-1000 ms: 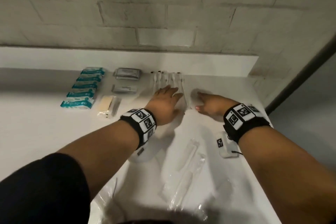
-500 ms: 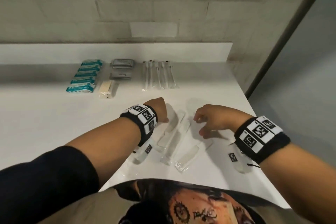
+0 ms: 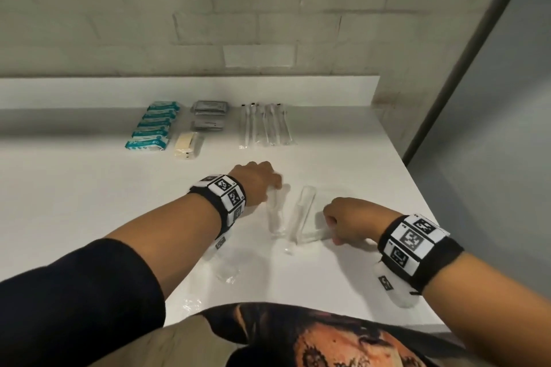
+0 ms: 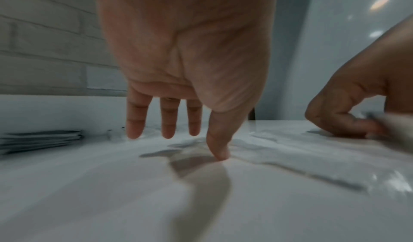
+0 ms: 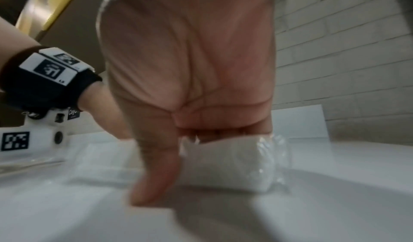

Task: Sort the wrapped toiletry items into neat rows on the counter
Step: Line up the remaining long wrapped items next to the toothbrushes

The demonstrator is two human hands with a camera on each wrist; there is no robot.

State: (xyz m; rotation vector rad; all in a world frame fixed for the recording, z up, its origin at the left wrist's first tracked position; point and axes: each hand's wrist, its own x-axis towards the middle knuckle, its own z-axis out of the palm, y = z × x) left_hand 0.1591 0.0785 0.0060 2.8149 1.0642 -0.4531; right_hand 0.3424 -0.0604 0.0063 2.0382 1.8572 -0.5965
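A clear-wrapped packet (image 5: 232, 164) is held at its near end between the curled fingers (image 5: 156, 166) and thumb of the right hand (image 3: 351, 222), low on the white surface (image 3: 89, 188), where half a second earlier this hand was hovering with nothing pinched. The left hand (image 3: 256, 182) is kept with straight fingers (image 4: 136, 118), only the thumb touching a second packet (image 3: 275, 211). The third packet (image 3: 302, 214) now lies between the hands, well apart from the sorted rows (image 3: 208, 125) at the back, which are unchanged.
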